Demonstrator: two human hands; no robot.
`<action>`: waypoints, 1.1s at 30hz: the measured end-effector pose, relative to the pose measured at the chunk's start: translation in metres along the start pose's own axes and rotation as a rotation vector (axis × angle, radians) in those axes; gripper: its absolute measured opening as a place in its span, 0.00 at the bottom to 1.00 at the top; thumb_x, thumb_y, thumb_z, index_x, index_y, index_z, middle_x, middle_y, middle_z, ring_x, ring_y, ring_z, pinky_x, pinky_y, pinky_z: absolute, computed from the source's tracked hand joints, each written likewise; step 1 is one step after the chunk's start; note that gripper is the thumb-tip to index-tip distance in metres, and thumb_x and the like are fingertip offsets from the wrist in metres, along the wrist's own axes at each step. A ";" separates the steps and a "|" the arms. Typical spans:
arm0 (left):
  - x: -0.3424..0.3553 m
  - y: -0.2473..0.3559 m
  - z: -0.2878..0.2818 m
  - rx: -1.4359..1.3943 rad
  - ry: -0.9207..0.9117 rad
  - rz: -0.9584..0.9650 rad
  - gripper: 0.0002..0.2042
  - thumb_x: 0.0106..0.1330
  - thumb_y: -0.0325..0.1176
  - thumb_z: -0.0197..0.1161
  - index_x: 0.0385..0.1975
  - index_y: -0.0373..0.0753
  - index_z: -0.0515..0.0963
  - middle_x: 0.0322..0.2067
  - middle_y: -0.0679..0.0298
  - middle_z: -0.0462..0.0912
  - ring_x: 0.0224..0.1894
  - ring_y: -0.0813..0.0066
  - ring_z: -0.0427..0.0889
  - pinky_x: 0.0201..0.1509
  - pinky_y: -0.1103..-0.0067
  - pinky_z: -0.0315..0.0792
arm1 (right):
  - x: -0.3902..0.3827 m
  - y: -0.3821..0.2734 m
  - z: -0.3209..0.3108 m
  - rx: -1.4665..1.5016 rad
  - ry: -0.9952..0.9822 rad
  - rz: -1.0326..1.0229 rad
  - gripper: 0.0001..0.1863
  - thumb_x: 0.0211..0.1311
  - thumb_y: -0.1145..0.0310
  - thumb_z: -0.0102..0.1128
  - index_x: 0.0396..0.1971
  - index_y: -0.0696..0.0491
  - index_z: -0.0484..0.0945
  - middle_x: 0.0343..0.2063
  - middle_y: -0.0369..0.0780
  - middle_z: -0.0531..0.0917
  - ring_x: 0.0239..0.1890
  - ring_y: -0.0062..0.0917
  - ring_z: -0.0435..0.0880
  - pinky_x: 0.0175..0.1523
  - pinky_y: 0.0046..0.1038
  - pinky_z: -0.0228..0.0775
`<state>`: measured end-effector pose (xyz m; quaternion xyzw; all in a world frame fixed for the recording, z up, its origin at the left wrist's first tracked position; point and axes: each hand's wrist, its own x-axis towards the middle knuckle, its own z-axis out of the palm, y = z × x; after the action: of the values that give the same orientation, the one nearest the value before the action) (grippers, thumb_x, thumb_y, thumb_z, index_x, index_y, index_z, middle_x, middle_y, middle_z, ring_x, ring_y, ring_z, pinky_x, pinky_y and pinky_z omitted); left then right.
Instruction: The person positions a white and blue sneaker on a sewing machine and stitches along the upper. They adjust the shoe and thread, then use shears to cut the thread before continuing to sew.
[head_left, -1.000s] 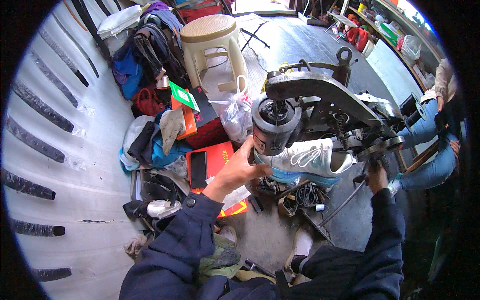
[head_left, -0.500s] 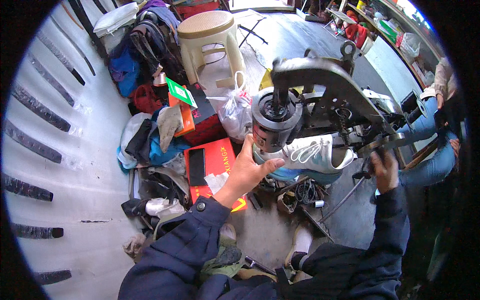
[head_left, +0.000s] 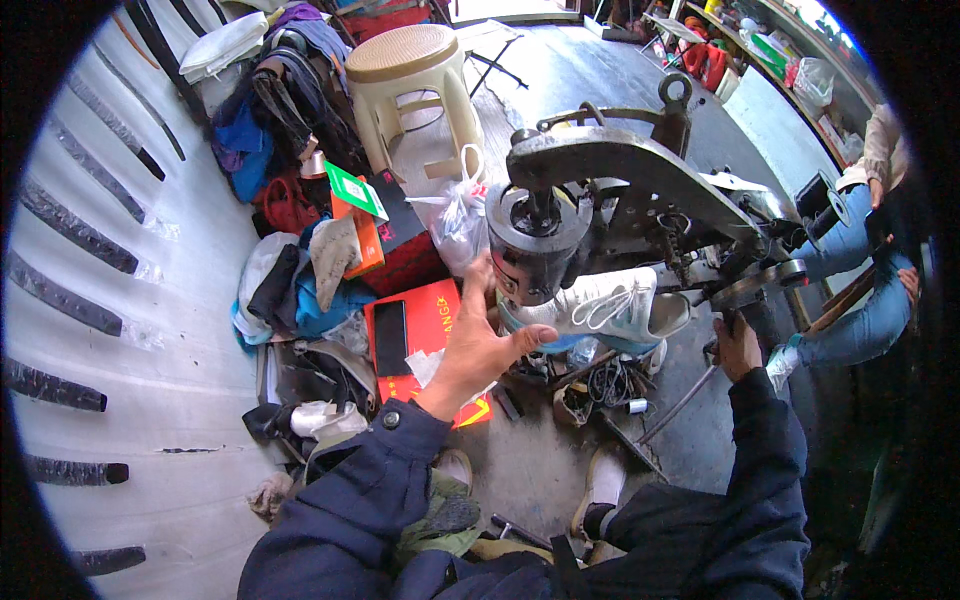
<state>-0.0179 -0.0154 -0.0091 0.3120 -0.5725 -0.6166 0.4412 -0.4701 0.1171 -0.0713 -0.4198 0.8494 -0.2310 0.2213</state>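
Note:
A white lace-up sneaker [head_left: 610,305] with a pale blue sole sits under the round head [head_left: 540,240] of a dark metal shoe-sewing machine [head_left: 640,165]. My left hand [head_left: 478,345] holds the shoe at the toe, thumb along the near side, the other fingers partly hidden behind it and the head. Below the machine's hand wheel [head_left: 760,285], at the right, my right hand [head_left: 740,350] is closed on a dark crank handle, mostly covered by the fingers.
A red box [head_left: 440,300] carrying a black phone [head_left: 391,338] lies left of the machine, near piled clothes and bags. Behind stand a beige stool [head_left: 408,55] and a white plastic bag [head_left: 460,225]. Coiled cable [head_left: 610,385] lies below the shoe. Another person [head_left: 850,240] is at the right.
My right hand has shifted left and slightly down beside the wheel. My left hand stays at the toe. The whole view has shifted a little, with the machine now slightly further left.

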 end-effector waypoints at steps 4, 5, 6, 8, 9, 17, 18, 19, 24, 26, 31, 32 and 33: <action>0.001 0.012 -0.006 0.299 0.055 0.316 0.47 0.50 0.44 0.86 0.64 0.38 0.60 0.61 0.56 0.70 0.63 0.64 0.74 0.66 0.66 0.70 | -0.014 -0.034 0.004 0.179 -0.095 0.049 0.21 0.74 0.62 0.57 0.61 0.56 0.73 0.32 0.43 0.84 0.25 0.26 0.83 0.30 0.32 0.76; 0.000 0.015 -0.006 0.340 0.074 0.350 0.46 0.50 0.44 0.86 0.64 0.38 0.60 0.61 0.55 0.70 0.64 0.64 0.73 0.66 0.66 0.70 | -0.015 -0.039 0.004 0.212 -0.098 0.086 0.22 0.74 0.61 0.57 0.61 0.56 0.72 0.30 0.43 0.84 0.22 0.24 0.82 0.27 0.30 0.75; -0.004 0.017 -0.005 0.379 0.101 0.387 0.46 0.51 0.43 0.85 0.64 0.38 0.60 0.61 0.55 0.69 0.64 0.64 0.73 0.66 0.66 0.70 | -0.016 -0.041 0.002 0.202 -0.093 0.036 0.22 0.74 0.62 0.57 0.61 0.57 0.72 0.28 0.42 0.83 0.22 0.24 0.82 0.27 0.30 0.75; -0.007 0.019 -0.003 0.379 0.124 0.413 0.45 0.51 0.42 0.85 0.65 0.38 0.60 0.61 0.55 0.69 0.64 0.64 0.72 0.66 0.66 0.70 | -0.015 -0.041 0.002 0.204 -0.080 0.043 0.22 0.74 0.62 0.57 0.61 0.58 0.72 0.26 0.42 0.83 0.22 0.25 0.82 0.28 0.30 0.75; -0.009 0.019 -0.002 0.340 0.117 0.400 0.45 0.52 0.41 0.84 0.65 0.39 0.60 0.61 0.55 0.69 0.64 0.63 0.72 0.66 0.66 0.69 | -0.015 -0.040 0.003 0.160 -0.057 0.020 0.22 0.74 0.63 0.57 0.61 0.58 0.72 0.26 0.42 0.82 0.22 0.25 0.81 0.28 0.31 0.75; -0.001 -0.005 -0.008 0.125 -0.095 0.024 0.40 0.61 0.37 0.77 0.69 0.40 0.59 0.57 0.54 0.76 0.62 0.64 0.74 0.68 0.71 0.66 | -0.002 -0.014 0.005 0.394 -0.093 0.088 0.15 0.73 0.62 0.60 0.47 0.59 0.74 0.25 0.42 0.81 0.20 0.24 0.79 0.24 0.31 0.71; -0.003 -0.008 -0.007 0.112 -0.080 0.019 0.39 0.62 0.36 0.76 0.69 0.40 0.59 0.57 0.54 0.76 0.61 0.65 0.74 0.68 0.70 0.66 | -0.003 -0.014 0.005 0.448 -0.103 0.074 0.13 0.71 0.62 0.62 0.42 0.58 0.74 0.26 0.41 0.81 0.20 0.24 0.79 0.24 0.30 0.70; -0.005 -0.012 -0.007 0.118 -0.065 -0.008 0.38 0.63 0.36 0.76 0.68 0.40 0.60 0.57 0.55 0.76 0.60 0.66 0.74 0.68 0.70 0.66 | -0.005 -0.016 0.003 0.401 -0.119 -0.009 0.13 0.71 0.63 0.62 0.42 0.58 0.74 0.26 0.40 0.81 0.19 0.24 0.79 0.25 0.29 0.71; -0.008 -0.022 -0.004 -0.053 -0.088 0.017 0.34 0.65 0.34 0.73 0.66 0.45 0.60 0.56 0.57 0.75 0.61 0.69 0.73 0.68 0.71 0.66 | -0.024 -0.049 -0.022 0.293 -0.013 -0.155 0.16 0.72 0.66 0.60 0.53 0.59 0.77 0.33 0.37 0.82 0.28 0.20 0.79 0.32 0.25 0.74; -0.009 -0.024 -0.006 0.060 -0.070 0.035 0.36 0.66 0.36 0.74 0.69 0.45 0.57 0.57 0.58 0.75 0.59 0.70 0.75 0.65 0.70 0.70 | -0.024 -0.053 -0.056 0.205 0.092 -0.274 0.15 0.73 0.68 0.57 0.54 0.59 0.77 0.36 0.37 0.82 0.31 0.21 0.79 0.37 0.26 0.74; -0.013 -0.026 -0.006 0.054 -0.060 0.024 0.40 0.65 0.41 0.75 0.71 0.46 0.55 0.61 0.56 0.74 0.60 0.69 0.76 0.64 0.69 0.73 | 0.038 0.014 -0.134 0.223 0.284 -0.277 0.15 0.75 0.64 0.54 0.51 0.60 0.77 0.40 0.40 0.83 0.42 0.27 0.80 0.50 0.29 0.74; -0.013 -0.026 -0.006 0.050 -0.067 0.024 0.40 0.65 0.42 0.75 0.71 0.46 0.55 0.61 0.55 0.74 0.61 0.68 0.76 0.64 0.69 0.73 | 0.053 0.035 -0.140 0.193 0.292 -0.226 0.15 0.75 0.64 0.54 0.51 0.60 0.77 0.42 0.40 0.83 0.44 0.28 0.80 0.51 0.28 0.74; -0.012 -0.026 -0.006 0.044 -0.072 0.030 0.40 0.65 0.43 0.75 0.71 0.46 0.55 0.62 0.54 0.73 0.61 0.68 0.75 0.64 0.69 0.73 | 0.063 0.056 -0.131 0.172 0.352 -0.194 0.16 0.75 0.64 0.54 0.53 0.59 0.76 0.45 0.42 0.82 0.48 0.30 0.79 0.55 0.29 0.72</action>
<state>-0.0117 -0.0082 -0.0367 0.2909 -0.6058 -0.6081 0.4225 -0.6137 0.1231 -0.0116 -0.4322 0.8078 -0.3926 0.0814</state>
